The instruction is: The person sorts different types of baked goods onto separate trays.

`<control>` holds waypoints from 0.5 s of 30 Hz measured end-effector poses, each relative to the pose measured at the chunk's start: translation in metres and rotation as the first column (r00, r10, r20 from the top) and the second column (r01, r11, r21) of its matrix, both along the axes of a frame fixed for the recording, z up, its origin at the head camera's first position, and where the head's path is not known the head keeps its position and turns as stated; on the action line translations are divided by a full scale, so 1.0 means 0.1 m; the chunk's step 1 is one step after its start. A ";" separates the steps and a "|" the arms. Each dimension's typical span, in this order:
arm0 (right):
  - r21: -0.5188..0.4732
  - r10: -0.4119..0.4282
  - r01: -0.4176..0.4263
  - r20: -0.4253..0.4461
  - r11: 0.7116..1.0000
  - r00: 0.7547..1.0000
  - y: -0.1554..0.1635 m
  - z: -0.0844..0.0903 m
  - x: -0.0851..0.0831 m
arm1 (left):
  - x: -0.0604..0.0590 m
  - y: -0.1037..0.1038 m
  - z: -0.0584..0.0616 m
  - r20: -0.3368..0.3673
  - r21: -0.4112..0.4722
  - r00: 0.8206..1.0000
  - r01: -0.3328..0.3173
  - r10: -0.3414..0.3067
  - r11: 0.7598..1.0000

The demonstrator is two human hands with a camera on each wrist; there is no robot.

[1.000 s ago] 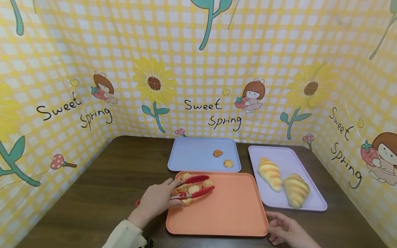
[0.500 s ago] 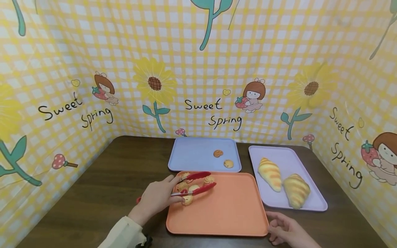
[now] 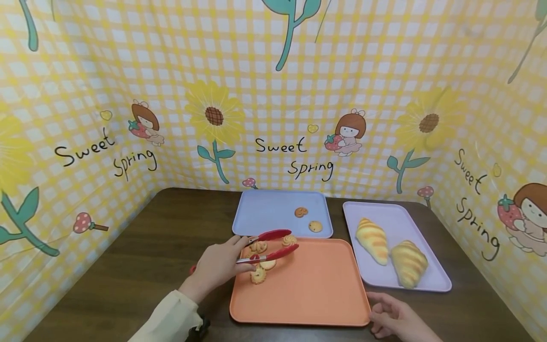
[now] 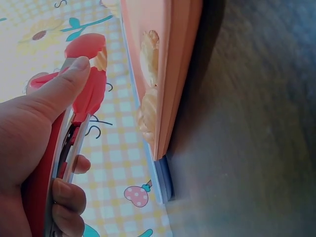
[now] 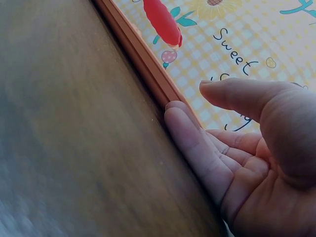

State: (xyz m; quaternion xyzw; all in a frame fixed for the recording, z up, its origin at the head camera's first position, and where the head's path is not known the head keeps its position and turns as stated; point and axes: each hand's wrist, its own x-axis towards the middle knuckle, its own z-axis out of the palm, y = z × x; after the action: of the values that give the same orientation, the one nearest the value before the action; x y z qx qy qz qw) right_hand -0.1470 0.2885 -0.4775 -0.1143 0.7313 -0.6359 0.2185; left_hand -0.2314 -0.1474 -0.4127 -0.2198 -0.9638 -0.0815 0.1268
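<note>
My left hand (image 3: 213, 267) grips a pair of metal tongs with red tips (image 3: 273, 257), thumb on one arm and fingers curled round the other. A swirl cookie (image 3: 289, 240) sits between the tips; in the left wrist view this cookie (image 4: 100, 60) shows clear above the orange tray (image 3: 316, 289). Several more cookies (image 3: 258, 275) lie at the tray's left side, partly covered by the tongs and hand. At the tray's front right corner rests my right hand (image 3: 397, 314). In the right wrist view its fingers (image 5: 190, 133) touch the tray's outer edge, with the thumb raised apart.
Behind the orange tray is a blue tray (image 3: 265, 213) with two small round cookies (image 3: 315, 226). A lilac tray (image 3: 431, 280) on the right bears two croissants (image 3: 371, 240). Checked cloth (image 3: 273, 95) hangs round the dark wooden table (image 3: 128, 266).
My left hand has lifted the tongs with the swirl cookie, moving slightly towards the back. More of the cookies on the orange tray show beneath. The right hand has stayed in place.
</note>
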 end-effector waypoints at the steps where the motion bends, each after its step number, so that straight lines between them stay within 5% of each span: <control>1: -0.001 0.002 -0.002 0.000 1.000 1.000 0.00 0.00 0.00 | -0.01 0.00 0.01 -0.011 0.001 1.000 0.006 -0.006 1.000; 15: -0.110 0.051 -0.046 0.043 0.993 0.998 0.05 -0.02 -0.01 | -0.13 -0.05 0.01 -0.076 -0.003 0.996 0.043 -0.043 0.999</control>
State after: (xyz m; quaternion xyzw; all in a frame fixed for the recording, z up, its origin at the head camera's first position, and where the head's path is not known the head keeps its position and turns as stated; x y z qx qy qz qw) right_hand -0.1478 0.2934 -0.4795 -0.1292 0.6875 -0.6717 0.2439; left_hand -0.2444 -0.1523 -0.4116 -0.2436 -0.9534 -0.0752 0.1614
